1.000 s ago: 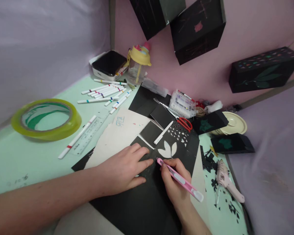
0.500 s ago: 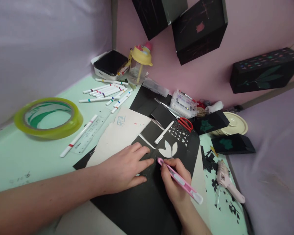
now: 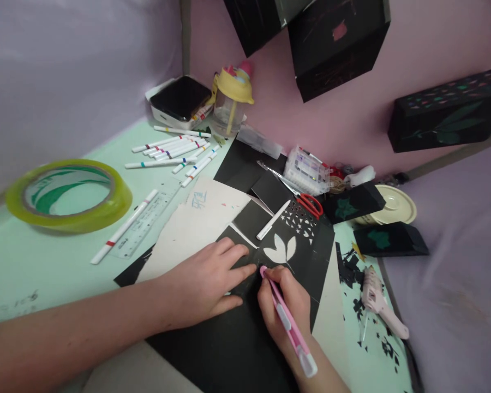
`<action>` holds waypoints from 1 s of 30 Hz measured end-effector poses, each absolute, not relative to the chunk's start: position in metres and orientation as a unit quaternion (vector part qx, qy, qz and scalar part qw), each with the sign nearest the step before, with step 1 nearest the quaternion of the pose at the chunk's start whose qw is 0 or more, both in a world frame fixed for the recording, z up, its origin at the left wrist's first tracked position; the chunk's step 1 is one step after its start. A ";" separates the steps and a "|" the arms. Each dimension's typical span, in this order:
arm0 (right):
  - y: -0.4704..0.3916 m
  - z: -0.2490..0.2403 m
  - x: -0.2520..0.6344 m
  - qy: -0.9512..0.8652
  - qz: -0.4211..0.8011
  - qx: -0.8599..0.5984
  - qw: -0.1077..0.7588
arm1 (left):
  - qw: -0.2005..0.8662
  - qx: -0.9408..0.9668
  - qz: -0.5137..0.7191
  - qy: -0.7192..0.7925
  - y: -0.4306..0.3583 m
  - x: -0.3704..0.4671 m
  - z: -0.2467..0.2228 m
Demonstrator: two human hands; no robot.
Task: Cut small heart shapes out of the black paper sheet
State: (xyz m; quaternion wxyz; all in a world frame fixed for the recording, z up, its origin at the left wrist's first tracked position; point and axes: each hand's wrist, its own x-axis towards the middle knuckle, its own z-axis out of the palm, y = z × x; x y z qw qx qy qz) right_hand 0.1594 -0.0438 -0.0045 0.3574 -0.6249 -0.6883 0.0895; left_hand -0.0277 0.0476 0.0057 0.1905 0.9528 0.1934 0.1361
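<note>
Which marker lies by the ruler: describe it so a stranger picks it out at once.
Find the big yellow tape roll at the table's left. Just right of it, a white marker lies slanted along the clear ruler. It has a red band towards its near end and lies apart from the marker pile farther back.

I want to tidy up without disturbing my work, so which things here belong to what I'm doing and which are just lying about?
In use:
pink cutter, in the right hand
black sheet, under the left hand

Lying about, untouched:
tape
ruler
markers
scissors
white pen
glue gun
phone
cup
</note>
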 end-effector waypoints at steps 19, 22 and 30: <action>-0.047 -0.004 0.161 -0.694 0.101 -0.613 0.365 | 0.193 0.952 0.138 0.192 0.048 -0.028 0.005; -0.047 -0.005 0.161 -0.690 0.103 -0.614 0.369 | 0.188 0.952 0.145 0.193 0.048 -0.027 0.005; -0.044 -0.006 0.158 -0.701 0.059 -0.620 0.346 | 0.189 0.952 0.144 0.194 0.048 -0.028 0.005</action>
